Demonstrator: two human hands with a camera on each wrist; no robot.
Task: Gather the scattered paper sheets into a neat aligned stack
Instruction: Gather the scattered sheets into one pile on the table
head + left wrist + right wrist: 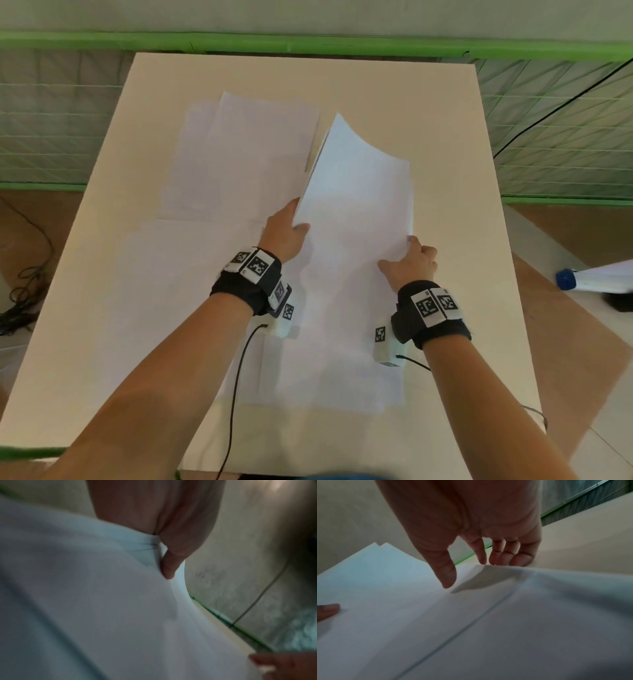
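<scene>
1. The left hand grasps the left edge of a small bundle of white paper sheets, near the centre of the head view; its thumb lies on top and the other fingers go beneath the paper.
2. In the left wrist view that thumb presses into the sheet, which puckers around it.
3. The right hand holds the bundle's right edge, right of centre in the head view, thumb on top.
4. In the right wrist view its fingers curl at the paper's edge and its thumb hangs just over the top sheet.
5. The bundle's far end is lifted and curls up off the table; 2 offset corners show at the upper left of the right wrist view, so the sheets are not yet aligned.
6. More sheets lie flat and overlapping on the table in the upper left of the head view, and others lie under the wrists in the lower centre.
7. A green railing runs across the top of the head view.
</scene>
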